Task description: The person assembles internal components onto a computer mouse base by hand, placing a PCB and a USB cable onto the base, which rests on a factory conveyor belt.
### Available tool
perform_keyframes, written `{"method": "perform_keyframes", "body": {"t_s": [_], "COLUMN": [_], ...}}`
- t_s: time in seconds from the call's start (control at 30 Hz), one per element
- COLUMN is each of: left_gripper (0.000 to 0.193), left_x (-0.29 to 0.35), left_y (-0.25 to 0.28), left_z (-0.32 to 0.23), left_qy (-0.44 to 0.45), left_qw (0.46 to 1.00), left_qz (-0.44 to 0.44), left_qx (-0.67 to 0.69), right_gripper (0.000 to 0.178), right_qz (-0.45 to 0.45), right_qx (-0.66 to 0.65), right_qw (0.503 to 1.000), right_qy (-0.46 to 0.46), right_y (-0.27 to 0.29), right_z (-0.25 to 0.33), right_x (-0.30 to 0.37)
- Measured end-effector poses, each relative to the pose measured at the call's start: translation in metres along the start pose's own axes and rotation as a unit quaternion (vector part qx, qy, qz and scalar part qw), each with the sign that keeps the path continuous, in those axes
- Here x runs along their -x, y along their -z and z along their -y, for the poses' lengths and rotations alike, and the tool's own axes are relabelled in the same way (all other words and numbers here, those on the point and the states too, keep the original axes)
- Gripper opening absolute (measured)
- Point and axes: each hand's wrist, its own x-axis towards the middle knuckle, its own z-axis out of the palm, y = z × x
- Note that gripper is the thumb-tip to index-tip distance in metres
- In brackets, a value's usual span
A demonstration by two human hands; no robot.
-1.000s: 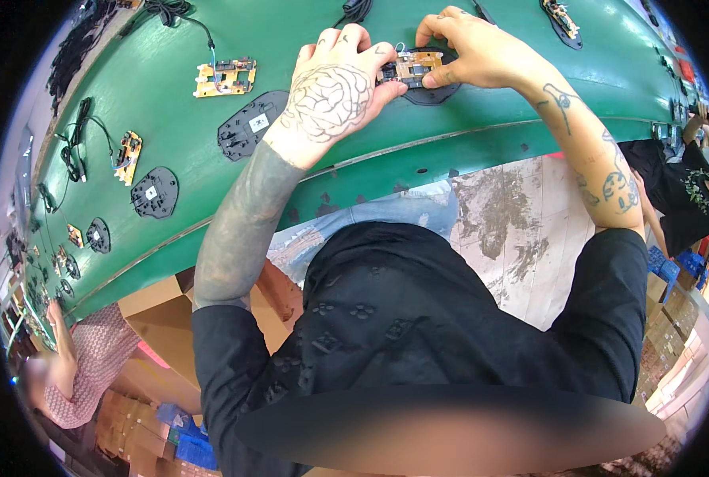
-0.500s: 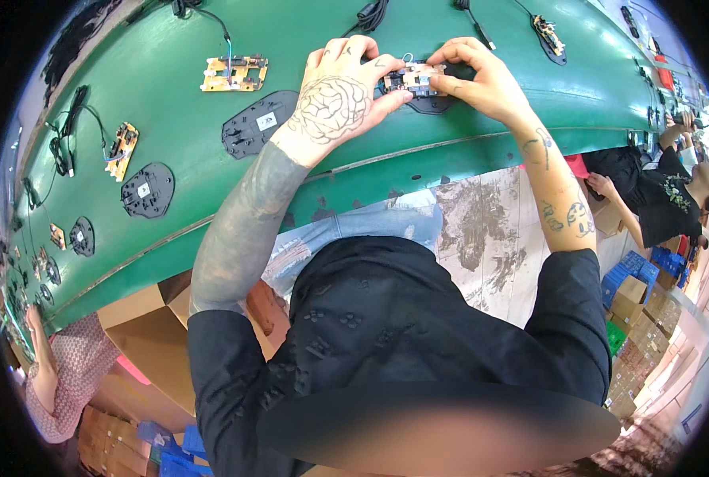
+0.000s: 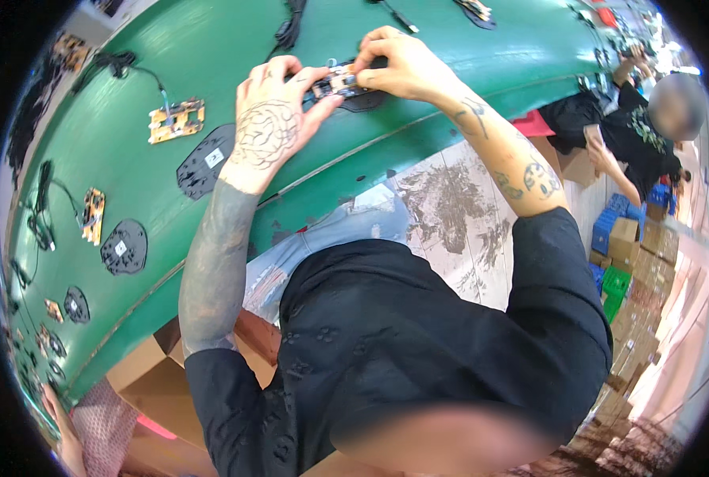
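Note:
Between my hands is a tan circuit board (image 3: 340, 82) with dark parts on it. It sits over a black plastic base (image 3: 366, 102), whose near edge shows below it. My left hand (image 3: 273, 119) pinches the board's left end between thumb and fingers. On the opposite end, my right hand (image 3: 406, 67) grips it with thumb and bent fingers. A small pale wire loop sticks up at the board's far edge. Left of my left hand lies another black base (image 3: 207, 161) with a white label, and beyond it a tan board (image 3: 176, 122) wired to a cable.
The green work surface (image 3: 235, 48) carries more boards, such as one (image 3: 93, 215) by a labelled black base (image 3: 124, 247), and coiled black cables (image 3: 289, 28). Cardboard boxes (image 3: 160, 374) stand below its edge. Co-workers are at the left rim and at the right.
The whole view has shifted, so the surface and my hands sit farther left in the picture. Both hands keep their hold on the board. The co-worker at right now shows a phone-like object in hand.

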Motion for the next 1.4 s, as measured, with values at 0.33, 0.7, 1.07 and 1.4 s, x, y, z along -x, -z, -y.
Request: {"method": "perform_keyframes", "body": {"t_s": [0.33, 0.7, 1.07, 1.4], "left_gripper": [0.040, 0.040, 0.039, 0.040], "left_x": [-0.003, -0.005, -0.005, -0.005], "left_y": [0.002, 0.004, 0.010, -0.007], "left_z": [0.004, 0.000, -0.004, -0.004], "left_qy": [0.004, 0.003, 0.024, -0.006], "left_qw": [0.999, 0.999, 0.998, 1.000], "left_qz": [0.046, 0.052, 0.046, -0.011], "left_qx": [-0.013, -0.008, -0.018, -0.003], "right_gripper": [0.035, 0.028, 0.014, 0.011], "right_qz": [-0.002, 0.006, -0.003, 0.016], "right_qx": [0.047, 0.049, 0.085, 0.132], "right_qw": [0.999, 0.996, 0.977, 0.968], "right_qy": [0.003, 0.079, 0.194, 0.213], "right_y": [-0.009, 0.005, 0.009, 0.024], "right_z": [-0.002, -0.010, -0.005, -0.004], "right_x": [-0.009, 0.000, 0.001, -0.001]}}
